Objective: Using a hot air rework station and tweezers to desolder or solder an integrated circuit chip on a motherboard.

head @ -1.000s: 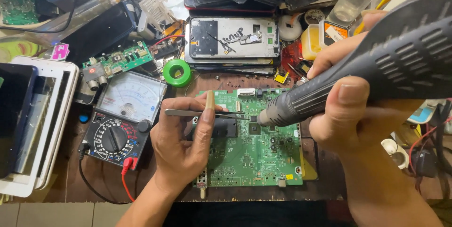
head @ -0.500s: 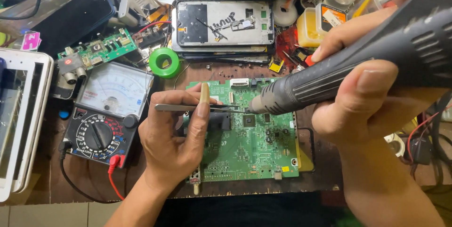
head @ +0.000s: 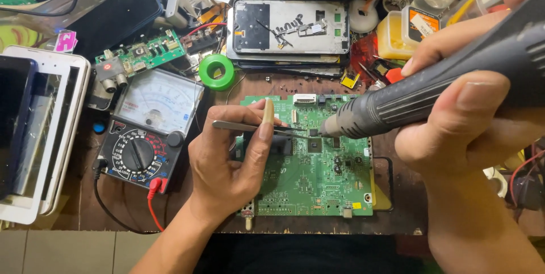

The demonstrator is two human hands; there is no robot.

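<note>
Left hand [head: 227, 160] pinches tweezers [head: 255, 128], tips on chip [head: 313, 133] | right hand [head: 460, 120] grips hot-air wand [head: 409, 101], nozzle at chip's 3 o'clock | board [head: 318, 177] centre bench | best: hover nozzle, lift gently

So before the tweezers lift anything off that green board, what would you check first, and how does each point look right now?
1. Tweezers pinched in left hand: ok.
2. Tweezer tips at the small chip: ok.
3. Hot-air tool firmly in right hand: ok.
4. Nozzle aimed at the chip: ok.
5. Green circuit board flat on the desk: ok.
6. Solder molten: cannot tell.
</note>
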